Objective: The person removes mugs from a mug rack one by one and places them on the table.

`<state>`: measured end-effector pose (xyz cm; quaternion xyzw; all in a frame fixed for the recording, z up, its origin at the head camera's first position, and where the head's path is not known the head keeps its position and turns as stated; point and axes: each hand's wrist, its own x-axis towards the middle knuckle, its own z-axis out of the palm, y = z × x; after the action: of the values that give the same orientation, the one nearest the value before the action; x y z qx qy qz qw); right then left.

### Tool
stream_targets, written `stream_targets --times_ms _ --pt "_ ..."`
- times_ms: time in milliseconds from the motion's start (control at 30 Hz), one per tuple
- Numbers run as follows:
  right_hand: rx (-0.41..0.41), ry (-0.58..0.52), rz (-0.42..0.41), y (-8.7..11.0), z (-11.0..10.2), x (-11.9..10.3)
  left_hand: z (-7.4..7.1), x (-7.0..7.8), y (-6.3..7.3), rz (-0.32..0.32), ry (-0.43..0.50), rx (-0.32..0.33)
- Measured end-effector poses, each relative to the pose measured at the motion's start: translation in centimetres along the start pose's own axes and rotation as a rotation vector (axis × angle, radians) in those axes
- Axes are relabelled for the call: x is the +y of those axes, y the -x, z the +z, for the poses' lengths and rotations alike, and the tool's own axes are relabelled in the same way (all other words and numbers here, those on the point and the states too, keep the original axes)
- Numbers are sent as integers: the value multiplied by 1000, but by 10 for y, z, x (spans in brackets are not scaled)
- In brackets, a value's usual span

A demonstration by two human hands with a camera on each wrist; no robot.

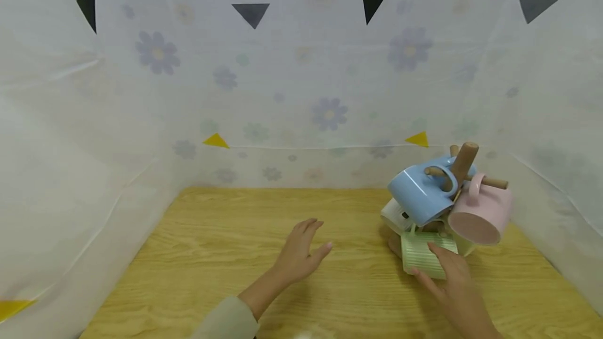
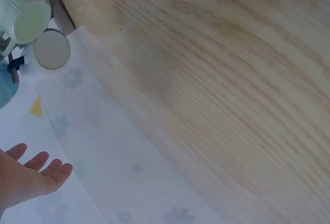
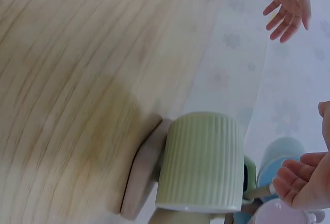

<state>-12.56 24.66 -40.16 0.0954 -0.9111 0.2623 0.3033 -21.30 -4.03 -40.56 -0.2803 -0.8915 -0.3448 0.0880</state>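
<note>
A green ribbed mug [image 1: 426, 255] hangs low on a wooden mug tree [image 1: 464, 161], its side toward me in the right wrist view. My right hand [image 1: 454, 281] is at its near side, thumb and fingers spread; in the right wrist view that hand [image 3: 309, 182] has its fingertips by a peg end, not wrapped round the mug. My left hand [image 1: 299, 255] hovers over the table left of the tree, fingers extended and holding nothing. Above the green mug hang a blue mug [image 1: 419, 195] and a pink mug [image 1: 482, 213].
A white mug [image 1: 393, 216] sits behind the green one on the tree. The tree's wooden base [image 3: 147, 167] rests on the wood-grain table [image 1: 226, 245]. Pale flowered sheeting [image 1: 282, 82] encloses the table at the back and both sides.
</note>
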Motion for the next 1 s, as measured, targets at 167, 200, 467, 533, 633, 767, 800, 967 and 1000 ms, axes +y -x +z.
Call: stream_targets --times_ms 167,200,467,533,633,767,800,967,1000 --pt "132 41 -49 2 -15 8 2 10 -9 27 13 12" --pt "166 44 -65 2 -17 9 3 12 -11 32 18 14" --pt "329 36 -74 -3 -41 11 6 31 -32 58 64 6" --pt "360 28 -57 -7 -47 12 6 35 -38 74 66 7" --pt "401 10 -25 -14 -56 16 6 44 -47 103 61 9" --pt "454 22 -19 -30 -68 23 6 58 -60 135 48 20" --pt "464 33 -23 -34 -71 25 6 62 -63 137 44 25" --pt "496 67 -55 -52 -80 35 8 79 -79 175 46 71" --pt "495 77 -48 -54 -81 36 8 81 -82 186 46 79"
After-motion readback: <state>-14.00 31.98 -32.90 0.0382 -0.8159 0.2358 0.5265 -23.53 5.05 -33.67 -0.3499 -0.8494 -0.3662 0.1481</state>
